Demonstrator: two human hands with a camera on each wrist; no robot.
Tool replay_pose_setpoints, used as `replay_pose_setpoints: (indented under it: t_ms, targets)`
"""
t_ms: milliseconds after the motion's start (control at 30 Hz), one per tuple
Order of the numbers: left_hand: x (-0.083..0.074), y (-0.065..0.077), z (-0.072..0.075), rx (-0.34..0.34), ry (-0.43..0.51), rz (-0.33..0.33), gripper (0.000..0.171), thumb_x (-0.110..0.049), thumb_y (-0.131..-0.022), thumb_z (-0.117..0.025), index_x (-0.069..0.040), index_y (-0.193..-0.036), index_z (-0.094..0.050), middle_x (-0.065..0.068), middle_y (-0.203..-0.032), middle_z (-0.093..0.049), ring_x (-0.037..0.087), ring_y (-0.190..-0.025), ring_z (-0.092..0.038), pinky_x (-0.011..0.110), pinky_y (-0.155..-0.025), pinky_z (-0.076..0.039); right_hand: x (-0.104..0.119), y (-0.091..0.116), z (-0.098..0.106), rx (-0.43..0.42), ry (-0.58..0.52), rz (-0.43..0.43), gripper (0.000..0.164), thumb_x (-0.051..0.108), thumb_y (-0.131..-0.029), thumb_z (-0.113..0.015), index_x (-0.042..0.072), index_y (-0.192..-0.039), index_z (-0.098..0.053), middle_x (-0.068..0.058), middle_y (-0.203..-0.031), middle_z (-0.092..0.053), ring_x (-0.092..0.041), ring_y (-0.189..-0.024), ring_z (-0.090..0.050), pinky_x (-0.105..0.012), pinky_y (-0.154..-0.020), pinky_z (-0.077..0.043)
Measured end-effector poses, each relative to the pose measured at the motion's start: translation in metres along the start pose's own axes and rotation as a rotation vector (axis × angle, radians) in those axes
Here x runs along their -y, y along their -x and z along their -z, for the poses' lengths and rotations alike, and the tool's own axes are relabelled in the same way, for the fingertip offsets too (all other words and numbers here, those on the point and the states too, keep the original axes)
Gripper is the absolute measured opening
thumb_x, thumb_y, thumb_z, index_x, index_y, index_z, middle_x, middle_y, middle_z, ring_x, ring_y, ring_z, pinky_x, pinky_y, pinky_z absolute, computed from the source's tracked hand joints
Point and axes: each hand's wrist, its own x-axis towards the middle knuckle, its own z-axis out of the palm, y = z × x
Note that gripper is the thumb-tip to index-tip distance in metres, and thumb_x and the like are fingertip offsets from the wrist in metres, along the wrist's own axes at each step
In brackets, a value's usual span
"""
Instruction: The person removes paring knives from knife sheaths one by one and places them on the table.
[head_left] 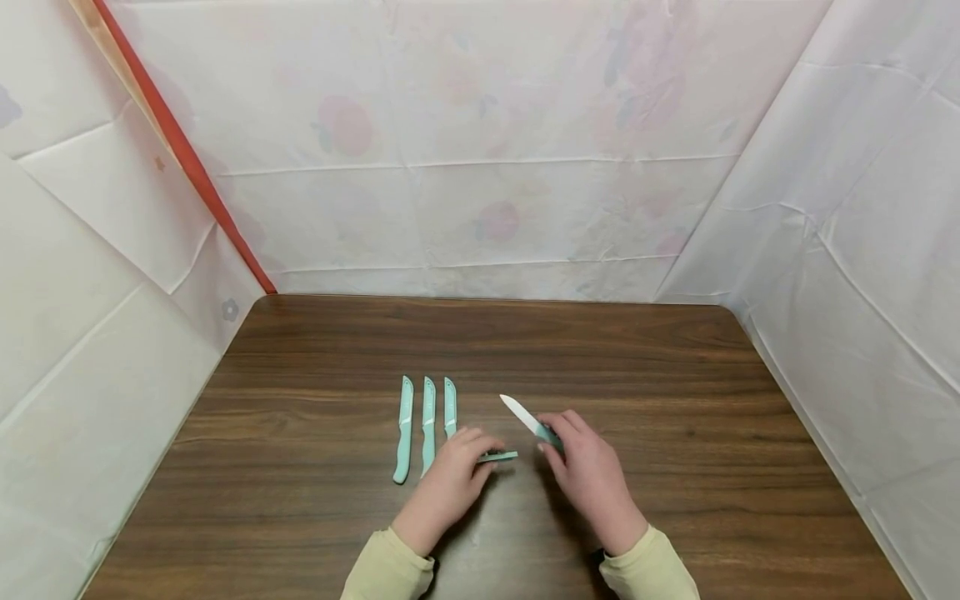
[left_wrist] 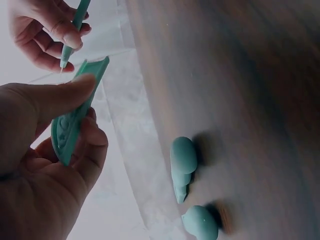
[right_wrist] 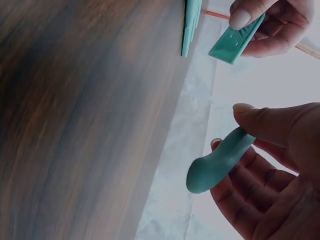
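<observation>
In the head view my right hand [head_left: 592, 471] holds a small knife [head_left: 521, 412] by its mint-green handle, the white blade bare and pointing up and left. My left hand [head_left: 455, 475] pinches a mint-green blade sheath [head_left: 498, 456] between thumb and fingers. The left wrist view shows the sheath [left_wrist: 72, 120] with its open end toward the knife, apart from it. The knife's curved handle [right_wrist: 217, 162] lies between thumb and fingers in the right wrist view. Three sheathed green knives lie side by side: a left one [head_left: 404, 429], a middle one [head_left: 428, 421] and a right one [head_left: 450, 404], partly hidden by my left hand.
A dark wood-grain table [head_left: 675, 375] lies under everything. Pale patterned sheets [head_left: 465, 192] hang behind it and along both sides. A red strip [head_left: 187, 158] runs down the back left corner to the table.
</observation>
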Motion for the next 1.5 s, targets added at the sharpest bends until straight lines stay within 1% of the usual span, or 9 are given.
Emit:
replay_pose_setpoints:
  t_ms: [167, 367, 500, 733, 933, 1033, 1267, 1367, 1500]
  targets:
    - [-0.001, -0.001, -0.001, 0.015, 0.041, 0.102, 0.019, -0.005, -0.073, -0.07, -0.016, -0.08, -0.057, -0.01, -0.074, -0.054, 0.005, -0.071, -0.049, 0.021, -0.062, -0.043, 0.002, -0.001, -0.001, 0.024, -0.03, -0.031, 0.033, 0.017, -0.072, -0.075, 0.019, -0.101, -0.06, 0.01, -0.085, -0.051, -0.006, -0.065, -0.048, -0.026, -0.055, -0.043]
    - [-0.002, 0.0, 0.0, 0.011, 0.084, 0.146, 0.018, -0.005, -0.073, -0.07, -0.017, -0.08, -0.058, -0.01, -0.077, -0.056, 0.004, -0.071, -0.051, 0.021, -0.063, -0.045, 0.004, -0.003, -0.001, 0.047, -0.088, -0.066, 0.031, 0.017, -0.07, -0.075, 0.017, -0.097, -0.059, 0.01, -0.081, -0.051, -0.01, -0.066, -0.051, -0.025, -0.057, -0.043]
    - [-0.001, 0.001, 0.0, 0.01, 0.116, 0.158, 0.018, -0.004, -0.073, -0.07, -0.016, -0.083, -0.06, -0.01, -0.078, -0.057, 0.004, -0.071, -0.052, 0.02, -0.062, -0.045, 0.006, -0.005, -0.002, 0.069, -0.149, -0.072, 0.031, 0.014, -0.07, -0.076, 0.015, -0.095, -0.058, 0.008, -0.079, -0.052, -0.012, -0.068, -0.053, -0.024, -0.058, -0.044]
    - [-0.001, 0.001, 0.002, 0.007, 0.212, 0.183, 0.019, 0.003, -0.072, -0.066, -0.014, -0.08, -0.061, -0.005, -0.075, -0.059, 0.004, -0.066, -0.053, 0.02, -0.058, -0.046, 0.01, -0.005, -0.004, 0.118, -0.228, -0.121, 0.034, 0.013, -0.071, -0.075, 0.012, -0.099, -0.057, 0.007, -0.079, -0.053, -0.006, -0.066, -0.051, -0.02, -0.058, -0.046]
    - [-0.002, 0.002, 0.004, 0.011, 0.245, 0.174, 0.021, 0.004, -0.07, -0.069, -0.014, -0.08, -0.065, -0.007, -0.082, -0.06, 0.007, -0.073, -0.056, 0.022, -0.062, -0.048, 0.011, -0.004, -0.005, 0.164, -0.31, -0.168, 0.033, 0.014, -0.072, -0.074, 0.014, -0.099, -0.055, 0.005, -0.08, -0.054, -0.007, -0.066, -0.053, -0.023, -0.059, -0.048]
    - [-0.002, 0.002, 0.004, 0.014, 0.27, 0.169, 0.019, 0.002, -0.072, -0.07, -0.015, -0.082, -0.066, -0.008, -0.083, -0.06, 0.006, -0.074, -0.056, 0.021, -0.063, -0.048, 0.01, -0.004, -0.006, 0.171, -0.343, -0.184, 0.034, 0.014, -0.072, -0.074, 0.015, -0.099, -0.054, 0.004, -0.081, -0.055, -0.008, -0.067, -0.054, -0.024, -0.059, -0.048]
    - [0.0, 0.002, 0.002, 0.018, 0.321, 0.197, 0.019, -0.004, -0.075, -0.069, -0.019, -0.086, -0.067, -0.01, -0.085, -0.059, 0.003, -0.082, -0.057, 0.021, -0.074, -0.048, 0.011, -0.004, -0.007, 0.172, -0.369, -0.206, 0.034, 0.014, -0.07, -0.075, 0.014, -0.097, -0.054, 0.004, -0.082, -0.055, -0.01, -0.067, -0.055, -0.027, -0.059, -0.049]
    - [0.0, 0.001, 0.002, 0.024, 0.345, 0.198, 0.019, -0.003, -0.076, -0.068, -0.015, -0.091, -0.066, -0.009, -0.087, -0.059, 0.005, -0.081, -0.058, 0.022, -0.071, -0.049, 0.011, -0.004, -0.007, 0.178, -0.381, -0.218, 0.032, 0.014, -0.07, -0.075, 0.014, -0.095, -0.054, 0.003, -0.081, -0.055, -0.008, -0.066, -0.053, -0.026, -0.059, -0.048]
    - [0.001, 0.0, 0.001, 0.041, 0.386, 0.214, 0.023, -0.004, -0.077, -0.067, -0.014, -0.097, -0.062, -0.006, -0.084, -0.061, 0.006, -0.076, -0.059, 0.022, -0.066, -0.049, 0.011, -0.004, -0.008, 0.194, -0.382, -0.229, 0.03, 0.014, -0.071, -0.074, 0.014, -0.094, -0.054, 0.003, -0.081, -0.055, -0.007, -0.065, -0.052, -0.022, -0.057, -0.046]
